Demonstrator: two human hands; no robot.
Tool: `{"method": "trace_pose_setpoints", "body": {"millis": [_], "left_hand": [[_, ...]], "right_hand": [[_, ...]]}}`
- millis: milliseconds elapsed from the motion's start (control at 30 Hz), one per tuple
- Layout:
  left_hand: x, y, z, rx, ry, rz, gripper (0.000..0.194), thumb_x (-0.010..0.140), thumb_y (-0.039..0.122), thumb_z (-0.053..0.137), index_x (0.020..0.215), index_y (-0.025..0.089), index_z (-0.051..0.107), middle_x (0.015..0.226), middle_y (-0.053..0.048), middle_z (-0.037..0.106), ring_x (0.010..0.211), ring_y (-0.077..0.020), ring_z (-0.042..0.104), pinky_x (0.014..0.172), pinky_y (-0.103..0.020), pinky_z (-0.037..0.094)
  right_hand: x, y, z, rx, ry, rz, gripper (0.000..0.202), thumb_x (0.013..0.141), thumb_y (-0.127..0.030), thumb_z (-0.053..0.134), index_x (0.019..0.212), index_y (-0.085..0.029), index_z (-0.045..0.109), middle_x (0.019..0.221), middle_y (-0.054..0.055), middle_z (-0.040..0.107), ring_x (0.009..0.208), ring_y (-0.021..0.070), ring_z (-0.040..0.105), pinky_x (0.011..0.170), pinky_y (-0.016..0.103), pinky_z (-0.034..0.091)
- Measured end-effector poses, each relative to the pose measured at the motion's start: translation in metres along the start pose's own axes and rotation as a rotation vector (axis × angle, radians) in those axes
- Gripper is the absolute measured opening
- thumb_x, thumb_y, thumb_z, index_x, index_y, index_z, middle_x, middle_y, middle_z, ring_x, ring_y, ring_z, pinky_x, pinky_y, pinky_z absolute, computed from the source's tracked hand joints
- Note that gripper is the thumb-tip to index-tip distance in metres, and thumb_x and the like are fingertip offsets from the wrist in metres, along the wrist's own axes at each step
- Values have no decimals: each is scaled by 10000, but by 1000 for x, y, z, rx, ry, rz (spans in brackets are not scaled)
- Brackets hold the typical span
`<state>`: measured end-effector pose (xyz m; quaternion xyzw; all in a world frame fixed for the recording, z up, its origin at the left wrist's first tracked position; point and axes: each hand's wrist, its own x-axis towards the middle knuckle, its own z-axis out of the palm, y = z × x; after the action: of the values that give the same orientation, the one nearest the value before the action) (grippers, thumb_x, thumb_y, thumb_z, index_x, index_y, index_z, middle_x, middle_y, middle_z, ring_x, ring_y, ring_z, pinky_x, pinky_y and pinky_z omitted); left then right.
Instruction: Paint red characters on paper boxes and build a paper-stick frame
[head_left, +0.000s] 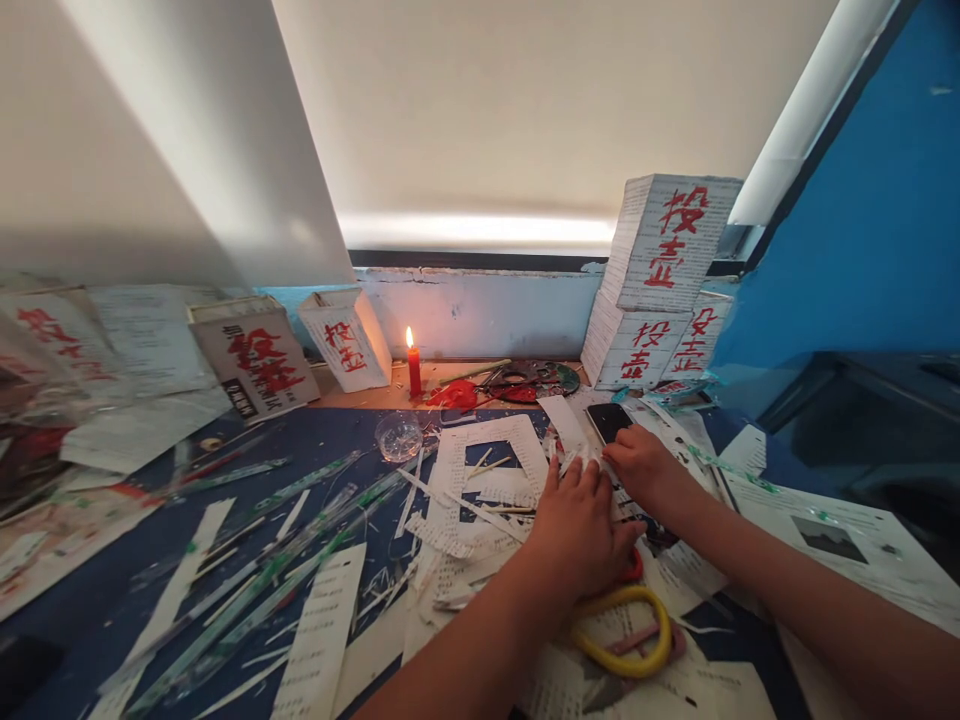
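My left hand (581, 520) lies palm down on loose paper scraps, its fingers stretched forward and slightly apart. Just beyond it, my right hand (641, 465) is closed, with curled fingers at the near end of a dark phone (609, 420). Whether they grip the phone or some small scrap is hidden. A printed paper frame (491, 445) with a cut-out rectangular middle lies left of my hands, with thin strips across it. Yellow-handled scissors (630, 635) rest below my left wrist, and a red loop (634, 565) shows by my left thumb.
A lit red candle (415, 372) stands near the wall beside a clear round dish (399, 437). Paper boxes with red characters (675, 240) are stacked at back right; another box (346, 340) stands left of the candle. Clear and green plastic strips (285, 560) cover the blue table's left.
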<state>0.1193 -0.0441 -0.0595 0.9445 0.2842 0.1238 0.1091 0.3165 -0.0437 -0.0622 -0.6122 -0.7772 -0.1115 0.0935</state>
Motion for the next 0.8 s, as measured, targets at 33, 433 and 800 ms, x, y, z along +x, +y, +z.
{"method": "trace_pose_setpoints", "body": {"millis": [33, 433, 800], "left_hand": [[0, 0, 0, 5, -9, -3, 759, 986, 629, 168, 1499, 117, 390, 1540, -157, 432, 1455, -344, 306, 1217, -550, 106], [1, -1, 0, -27, 18, 1, 798, 963, 680, 182, 1488, 121, 400, 1522, -154, 456, 1451, -345, 316, 1218, -539, 118], [1, -2, 5, -50, 47, -8, 807, 962, 692, 175, 1455, 118, 453, 1527, -162, 452, 1451, -338, 322, 1217, -545, 130]], "right_hand": [[0, 0, 0, -8, 1, -5, 263, 917, -89, 522, 711, -169, 663, 770, 88, 592, 819, 241, 510, 731, 337, 361], [4, -2, -8, -3, -56, -150, 256, 937, -80, 518, 736, -170, 649, 786, 78, 594, 820, 234, 504, 738, 341, 369], [-16, 3, -9, 47, -23, -43, 203, 951, -136, 531, 867, -166, 714, 824, 77, 646, 854, 226, 555, 766, 319, 408]]}}
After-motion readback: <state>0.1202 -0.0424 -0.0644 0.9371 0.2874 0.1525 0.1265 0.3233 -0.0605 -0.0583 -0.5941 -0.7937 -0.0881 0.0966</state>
